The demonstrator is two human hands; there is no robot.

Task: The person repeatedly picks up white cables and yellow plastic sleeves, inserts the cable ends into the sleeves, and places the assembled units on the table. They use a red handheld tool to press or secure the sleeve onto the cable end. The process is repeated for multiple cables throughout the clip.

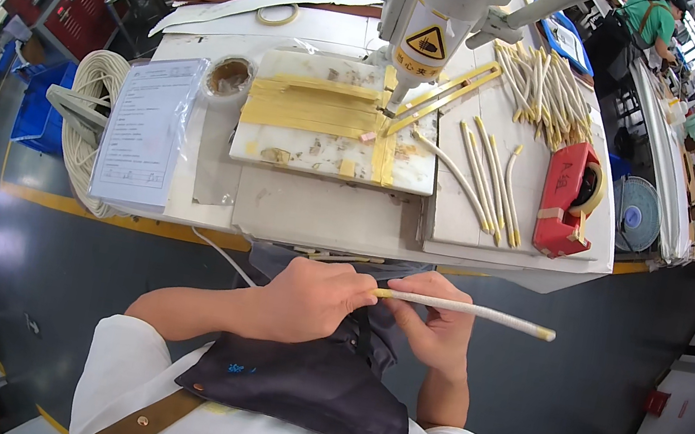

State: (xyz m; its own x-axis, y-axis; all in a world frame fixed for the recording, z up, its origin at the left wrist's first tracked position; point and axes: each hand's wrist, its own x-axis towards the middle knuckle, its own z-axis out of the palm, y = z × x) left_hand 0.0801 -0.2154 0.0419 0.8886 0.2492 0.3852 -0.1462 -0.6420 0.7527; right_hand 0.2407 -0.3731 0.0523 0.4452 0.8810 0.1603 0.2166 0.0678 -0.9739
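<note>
Left hand [310, 300]: fingers pinching 1 end of cord [483, 312], before tabletop [321, 208]. Right hand [439, 329]: fingers at cord, closure unclear. Cord: both ends yellow-taped, seemingly near done. Coil [101, 98], left: apparently uncut stock remaining. Loose cords [487, 181]: taped. Dispenser [557, 202]: red. Machine [432, 11]: blocks view behind. Pile [548, 90]: taped, apparently done.

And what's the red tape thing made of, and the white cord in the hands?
The red tape dispenser looks like hard plastic, maybe painted metal: smooth and slightly shiny. The white cord piece may be fabric-covered, since it looks matte and bends gently; its yellow end band resembles tape.
</note>
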